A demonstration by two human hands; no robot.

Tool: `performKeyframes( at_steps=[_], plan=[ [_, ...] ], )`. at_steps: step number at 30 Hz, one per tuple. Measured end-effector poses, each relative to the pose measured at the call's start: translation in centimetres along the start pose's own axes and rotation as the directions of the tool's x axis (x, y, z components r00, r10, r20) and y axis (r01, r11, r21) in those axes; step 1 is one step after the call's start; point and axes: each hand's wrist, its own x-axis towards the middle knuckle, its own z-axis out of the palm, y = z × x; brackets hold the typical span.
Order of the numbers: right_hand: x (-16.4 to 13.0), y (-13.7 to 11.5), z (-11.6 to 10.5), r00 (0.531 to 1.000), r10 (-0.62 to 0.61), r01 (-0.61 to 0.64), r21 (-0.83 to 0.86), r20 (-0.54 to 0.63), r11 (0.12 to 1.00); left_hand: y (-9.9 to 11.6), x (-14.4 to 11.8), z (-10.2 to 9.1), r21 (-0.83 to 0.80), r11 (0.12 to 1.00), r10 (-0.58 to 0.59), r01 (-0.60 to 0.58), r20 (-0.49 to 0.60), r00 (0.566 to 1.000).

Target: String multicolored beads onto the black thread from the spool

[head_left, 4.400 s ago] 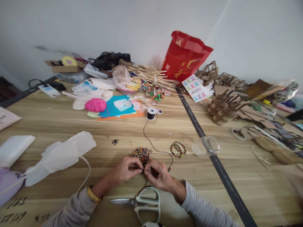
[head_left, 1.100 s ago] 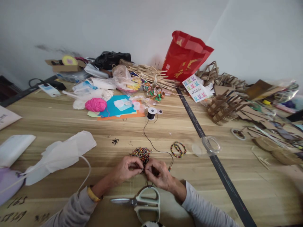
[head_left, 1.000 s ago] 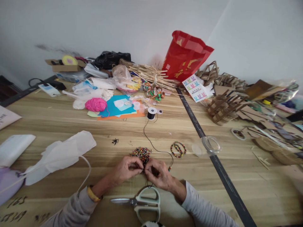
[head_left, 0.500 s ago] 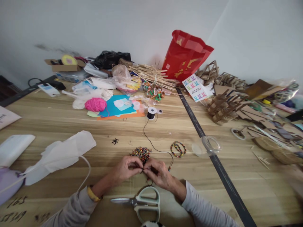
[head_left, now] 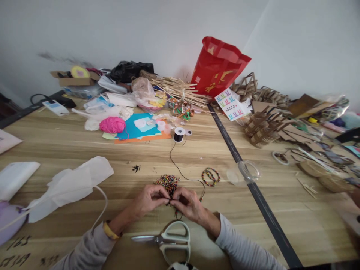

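My left hand point(head_left: 152, 198) is closed in a pinch at the near edge of a pile of multicoloured beads point(head_left: 167, 182), with what looks like a small dark bead at its fingertips. Almost touching it, my right hand point(head_left: 189, 204) pinches the thin black cord, whose tip is too small to make out. That black cord point(head_left: 180, 169) runs from a white-rimmed spool point(head_left: 179, 135) down to a few threaded beads beside my right hand, and a loop of it shows below the hand. Cream-handled scissors point(head_left: 176, 240) lie just under my wrists, blades pointing left.
Two beaded bracelets point(head_left: 210, 177) lie right of the pile, near a clear ring of tubing point(head_left: 249, 171). Short black cord scraps point(head_left: 136, 168) are to the left. Pink yarn point(head_left: 112, 125), blue paper point(head_left: 132, 125), a red bag point(head_left: 219, 67) and small woven baskets point(head_left: 258, 129) stand farther back.
The fingertips of my two hands have drawn slightly apart, showing a small gap between them. The view has shifted a little; the spool, bracelets and scissors stay in place.
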Motion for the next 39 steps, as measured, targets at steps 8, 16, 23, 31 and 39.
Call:
performKeyframes(
  at_steps=[8,16,23,31,39],
  plan=[
    [0.2,-0.4,-0.3,0.999,-0.005,0.006,-0.007,0.035,1.0,0.0,0.1,0.0,0.003,1.0,0.012,-0.012,-0.007,1.0],
    [0.4,-0.3,-0.4,0.998,-0.002,0.001,0.016,0.058,1.0,-0.1,0.2,-0.1,-0.002,0.999,0.047,-0.047,0.012,0.999],
    [0.7,-0.3,-0.5,0.996,0.022,-0.025,0.041,0.086,0.999,-0.4,0.2,-0.2,0.04,0.994,0.102,-0.104,0.051,0.993],
    [0.8,-0.3,-0.5,0.993,0.011,-0.017,0.049,0.116,0.999,-0.1,0.0,-0.2,0.056,0.995,0.083,-0.084,0.01,0.996],
    [1.2,-0.5,-1.2,0.996,0.011,-0.018,0.074,0.092,0.997,-0.5,0.2,-0.5,0.053,0.995,0.08,-0.079,-0.012,0.997]
  ],
)
